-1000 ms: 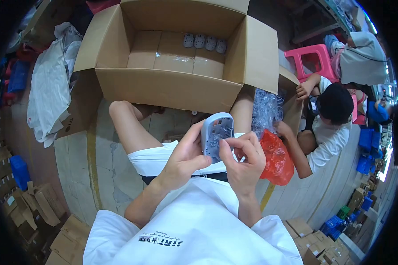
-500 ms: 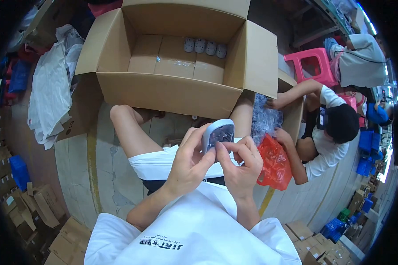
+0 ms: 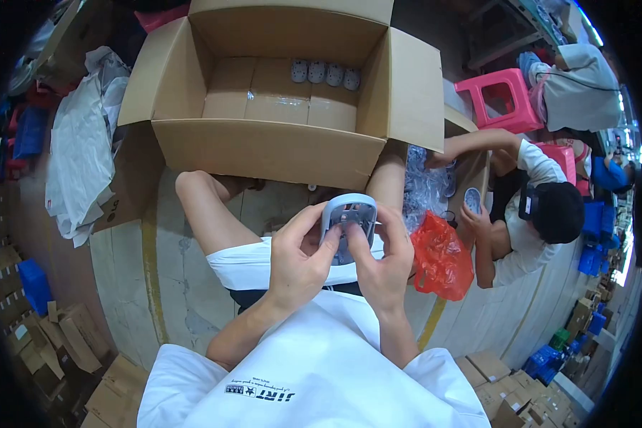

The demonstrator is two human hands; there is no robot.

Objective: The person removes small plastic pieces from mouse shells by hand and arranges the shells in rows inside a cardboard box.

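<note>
Between both hands, above my lap, is an oval plastic housing [image 3: 358, 213] with a pale rim and a dark grey recessed face. My left hand [image 3: 297, 258] grips its left side, fingers behind and thumb on the face. On the right side my right hand [image 3: 382, 262] holds it too, its thumb pressing near the middle. The thumbs hide part of the face. Beyond my knees stands a large open cardboard box [image 3: 264, 146]. A short row of several similar oval pieces [image 3: 317, 73] lies at its back right.
A co-worker [image 3: 542, 207] sits at the right, holding a similar oval piece [image 3: 472, 200] beside another carton. Clear plastic bags [image 3: 422, 189] and a red plastic bag [image 3: 442, 258] lie there. White sheeting [image 3: 82, 153] hangs at the left. A pink stool [image 3: 503, 100] stands behind.
The housing has tilted so more of its recessed face shows, and my right fingers have moved round to its right side. The co-worker's hand has lifted an oval piece into view.
</note>
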